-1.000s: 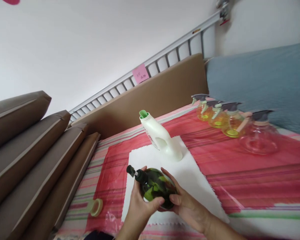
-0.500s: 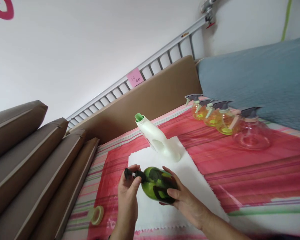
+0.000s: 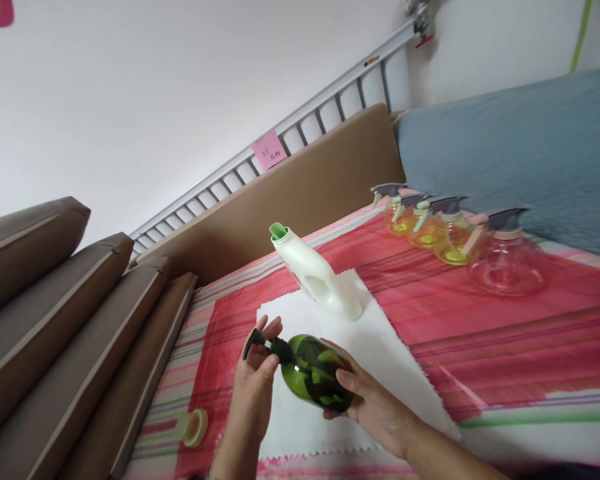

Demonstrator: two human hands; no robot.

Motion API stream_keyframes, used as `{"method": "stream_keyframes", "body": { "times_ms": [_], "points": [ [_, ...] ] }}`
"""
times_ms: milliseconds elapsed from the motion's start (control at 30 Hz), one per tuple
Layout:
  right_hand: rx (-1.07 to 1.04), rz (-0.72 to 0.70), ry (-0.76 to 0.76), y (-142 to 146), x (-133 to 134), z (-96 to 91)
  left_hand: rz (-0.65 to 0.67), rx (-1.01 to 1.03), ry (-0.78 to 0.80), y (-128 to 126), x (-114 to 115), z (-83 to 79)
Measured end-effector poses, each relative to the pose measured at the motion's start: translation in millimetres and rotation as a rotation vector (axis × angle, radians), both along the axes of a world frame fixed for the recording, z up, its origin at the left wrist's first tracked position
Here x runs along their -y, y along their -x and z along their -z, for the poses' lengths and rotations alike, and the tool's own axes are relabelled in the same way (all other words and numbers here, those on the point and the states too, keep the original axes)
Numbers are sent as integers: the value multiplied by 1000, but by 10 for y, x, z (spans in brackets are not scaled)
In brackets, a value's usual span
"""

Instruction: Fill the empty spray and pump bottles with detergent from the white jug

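A dark green translucent pump bottle lies tilted in the air above a white sheet. My right hand wraps around the bottle's base end. At the other end, my left hand has its thumb and fingers around the collar of the black pump head, with the spout pointing up and left. Just beyond my hands, a white jug-like bottle with a handle hole and a green pouring insert stands uncapped on the sheet.
Several clear spray bottles with dark trigger heads line the right side of the red cloth. A pale green ring-shaped item with a strip handle lies at lower left. Brown padded panels stand at left, beside a brown board.
The pump head has turned so its spout now shows sideways, and my left fingers have shifted and opened slightly around it. My right hand keeps its hold on the green bottle.
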State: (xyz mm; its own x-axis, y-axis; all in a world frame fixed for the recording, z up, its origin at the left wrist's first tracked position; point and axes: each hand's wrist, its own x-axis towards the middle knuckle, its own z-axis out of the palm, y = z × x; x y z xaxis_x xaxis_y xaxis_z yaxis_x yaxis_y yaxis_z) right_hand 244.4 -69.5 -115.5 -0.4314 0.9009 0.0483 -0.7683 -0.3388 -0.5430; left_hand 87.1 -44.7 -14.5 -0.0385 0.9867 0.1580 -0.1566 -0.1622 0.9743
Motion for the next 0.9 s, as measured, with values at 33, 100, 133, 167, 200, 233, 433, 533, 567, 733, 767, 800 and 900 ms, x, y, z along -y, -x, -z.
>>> {"method": "stream_keyframes", "body": {
  "times_ms": [33, 100, 133, 167, 200, 233, 433, 533, 567, 733, 767, 800, 900],
  "points": [
    [5, 3, -3, -1, 3, -7, -16, -8, -16, 2, -4, 19],
    [21, 8, -3, -7, 9, -20, -49, -26, -34, 12, -11, 56],
    [29, 10, 0, -11, 10, -26, -69, -30, -40, 17, -13, 68],
    [35, 10, 6, -14, 11, -32, -85, -32, -42, 19, -11, 72],
    [38, 11, 13, -18, 10, -36, -91, -32, -41, 17, -5, 69],
    [38, 11, 19, -21, 9, -40, -84, -30, -35, 10, 3, 61],
    [24, 11, 3, -29, 16, -75, 35, 38, 26, -63, 64, 36],
    [16, 21, 10, -24, 24, -71, -23, 39, 38, -29, 53, 82],
    [13, 23, 14, -22, 24, -65, -39, 26, 46, -11, 45, 97],
    [52, 90, 29, -9, 15, -67, -115, 4, 53, 22, 19, 123],
    [60, 112, 33, -5, 15, -81, -142, 3, 44, 14, 18, 121],
    [67, 132, 38, -1, 16, -99, -165, 3, 35, 4, 17, 120],
    [73, 192, 44, 6, 26, -151, -223, 27, 17, -21, 9, 119]
  ]
}}
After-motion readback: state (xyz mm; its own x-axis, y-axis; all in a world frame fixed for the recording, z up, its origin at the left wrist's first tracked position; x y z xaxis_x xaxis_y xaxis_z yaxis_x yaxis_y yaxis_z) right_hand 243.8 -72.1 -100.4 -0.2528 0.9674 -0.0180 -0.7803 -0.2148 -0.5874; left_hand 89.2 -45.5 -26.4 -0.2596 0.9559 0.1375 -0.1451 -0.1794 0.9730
